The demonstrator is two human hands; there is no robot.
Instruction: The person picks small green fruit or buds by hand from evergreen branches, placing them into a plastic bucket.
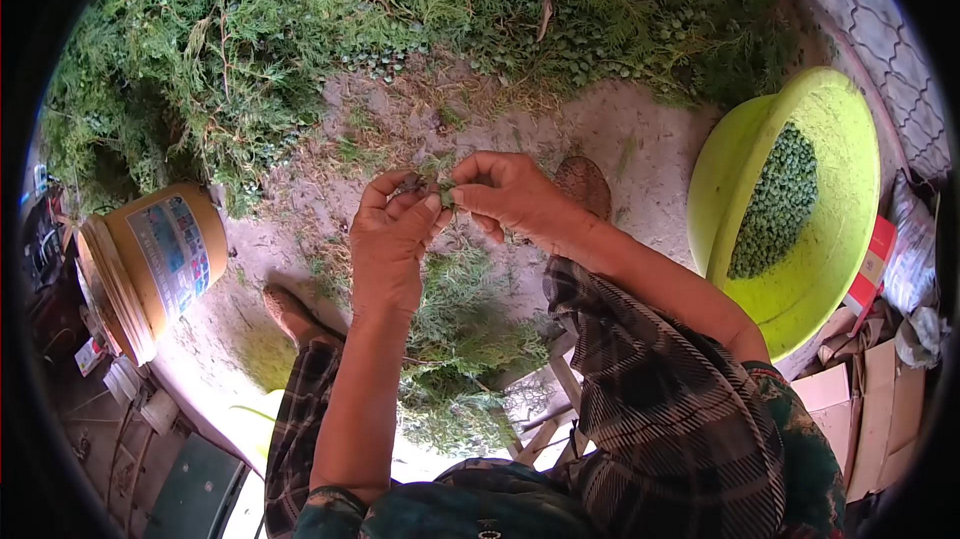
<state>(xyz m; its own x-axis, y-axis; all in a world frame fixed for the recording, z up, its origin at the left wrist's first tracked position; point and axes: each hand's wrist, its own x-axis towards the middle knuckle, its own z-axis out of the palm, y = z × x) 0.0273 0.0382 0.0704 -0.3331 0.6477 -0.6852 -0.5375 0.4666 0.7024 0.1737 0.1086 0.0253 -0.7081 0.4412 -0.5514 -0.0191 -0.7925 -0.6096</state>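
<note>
Both of my hands meet near the middle of the view, above the littered floor. My left hand (398, 224) is closed, its thumb and fingers pinching a small green sprig (446, 195). Beside it, my right hand (505, 196) has its thumb and index finger pressed on the same sprig. Some small brownish bits show between the fingers of my left hand; I cannot make out what they are. Below my hands, cut green branches (460, 324) lie between my feet.
A large heap of green branches (420, 9) spans the top. On the right stands a tilted yellow-green basin (845, 199) holding many small green cones (775, 204). A yellow bucket (150, 264) is at left, cardboard (885, 414) at lower right.
</note>
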